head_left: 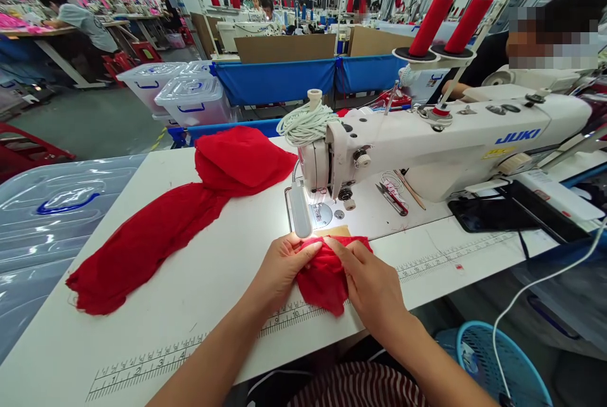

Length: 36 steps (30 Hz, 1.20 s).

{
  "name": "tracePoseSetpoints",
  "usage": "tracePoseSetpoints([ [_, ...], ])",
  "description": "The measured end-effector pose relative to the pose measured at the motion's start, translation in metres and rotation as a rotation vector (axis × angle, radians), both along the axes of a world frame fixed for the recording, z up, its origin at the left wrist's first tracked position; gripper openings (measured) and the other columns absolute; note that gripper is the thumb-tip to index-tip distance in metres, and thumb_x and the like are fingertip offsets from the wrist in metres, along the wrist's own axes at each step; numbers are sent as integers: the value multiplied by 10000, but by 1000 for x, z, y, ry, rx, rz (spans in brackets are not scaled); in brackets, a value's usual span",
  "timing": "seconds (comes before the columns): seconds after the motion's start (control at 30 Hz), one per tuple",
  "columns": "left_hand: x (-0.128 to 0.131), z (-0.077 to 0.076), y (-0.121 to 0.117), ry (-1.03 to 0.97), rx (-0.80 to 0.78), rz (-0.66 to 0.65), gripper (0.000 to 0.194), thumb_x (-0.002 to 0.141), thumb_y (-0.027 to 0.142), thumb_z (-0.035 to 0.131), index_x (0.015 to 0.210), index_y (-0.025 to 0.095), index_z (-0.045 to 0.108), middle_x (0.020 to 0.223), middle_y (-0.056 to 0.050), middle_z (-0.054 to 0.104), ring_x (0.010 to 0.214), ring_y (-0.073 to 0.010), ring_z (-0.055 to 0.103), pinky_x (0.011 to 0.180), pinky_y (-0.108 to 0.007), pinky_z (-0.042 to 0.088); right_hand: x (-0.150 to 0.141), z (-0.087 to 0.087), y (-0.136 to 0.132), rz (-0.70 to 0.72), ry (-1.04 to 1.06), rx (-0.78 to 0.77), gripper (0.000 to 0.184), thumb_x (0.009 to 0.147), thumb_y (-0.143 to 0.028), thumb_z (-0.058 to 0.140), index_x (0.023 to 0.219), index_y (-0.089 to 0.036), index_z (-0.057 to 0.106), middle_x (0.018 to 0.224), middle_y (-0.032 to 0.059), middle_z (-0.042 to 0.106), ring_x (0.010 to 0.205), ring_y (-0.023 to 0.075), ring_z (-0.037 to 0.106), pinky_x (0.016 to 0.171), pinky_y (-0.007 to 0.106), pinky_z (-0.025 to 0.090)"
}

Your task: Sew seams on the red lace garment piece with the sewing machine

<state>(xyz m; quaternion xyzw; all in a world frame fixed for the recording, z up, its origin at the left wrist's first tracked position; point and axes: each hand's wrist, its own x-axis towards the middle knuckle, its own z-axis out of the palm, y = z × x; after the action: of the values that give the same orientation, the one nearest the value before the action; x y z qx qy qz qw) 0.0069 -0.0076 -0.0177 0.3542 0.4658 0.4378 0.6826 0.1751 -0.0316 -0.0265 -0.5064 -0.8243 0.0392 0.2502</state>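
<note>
A small piece of red fabric (325, 280) is gathered between my two hands, in front of the sewing machine (389, 148). My left hand (287, 265) pinches its left edge between thumb and fingers. On the other side my right hand (372, 277) grips the upper right part, index finger pressed down near the top. Behind the fabric shows a tan strip (339, 231), partly covered. The needle area and round metal plate (322, 213) lie just beyond my fingertips, lit by a lamp. Farther left, a long piece of red cloth (152, 242) lies bunched on the table.
Thread snips (392, 198) and a thin wooden stick (410, 189) rest on the machine bed. A dark phone (490, 214) lies at right. Two red thread cones (431, 24) stand above the machine. Lidded plastic bins (61, 205) flank the table's left; a blue basket (505, 356) stands below right.
</note>
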Motion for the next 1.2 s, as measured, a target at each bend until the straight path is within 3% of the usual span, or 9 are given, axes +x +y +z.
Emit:
tracePoseSetpoints([
  [0.2,-1,-1,0,-17,-2,14,312,654,389,774,622,133,599,548,25,564,497,-76,460,501,-206,350,0,-8,1,1,-26,6,592,818,-66,371,1341,-329,462,809,19,637,637,146,549,448,209,267],
  [0.43,-1,0,0,-9,-5,10,293,661,385,769,649,133,621,590,4,605,531,-99,504,535,-231,378,-2,-7,0,-19,-33,36,545,848,-61,370,1320,-296,507,780,24,634,613,136,547,442,209,261],
  [0.67,0,0,-1,-26,-5,21,273,658,356,777,645,134,619,582,12,601,525,-94,501,526,-224,373,-3,-5,0,2,27,-1,508,874,-87,352,1318,-273,516,757,34,627,595,132,547,462,201,343],
  [0.83,-1,2,0,-90,-36,-16,259,683,337,767,644,126,622,574,12,593,518,-76,487,525,-209,370,-6,-7,0,65,316,-105,477,895,-122,331,1314,-229,532,719,34,592,601,137,540,545,242,449],
  [0.97,-2,5,0,-146,-64,-51,252,665,324,778,624,137,616,590,-7,620,568,-109,545,589,-242,424,-10,-10,0,103,645,-285,406,918,-212,371,1267,-241,578,676,4,547,603,123,509,581,255,461],
  [1.1,-3,7,0,-168,-56,-113,259,664,361,777,690,136,650,651,-39,668,620,-140,589,638,-267,456,-7,0,3,46,1013,-593,354,904,-322,463,1215,-243,613,604,-39,430,507,91,389,464,212,358],
  [1.2,-2,6,-1,-133,-36,-138,259,698,379,753,737,138,664,707,-46,686,670,-155,607,680,-275,465,2,11,7,-51,1160,-597,395,911,-371,471,1270,-231,562,596,-52,355,469,82,299,403,201,245],
])
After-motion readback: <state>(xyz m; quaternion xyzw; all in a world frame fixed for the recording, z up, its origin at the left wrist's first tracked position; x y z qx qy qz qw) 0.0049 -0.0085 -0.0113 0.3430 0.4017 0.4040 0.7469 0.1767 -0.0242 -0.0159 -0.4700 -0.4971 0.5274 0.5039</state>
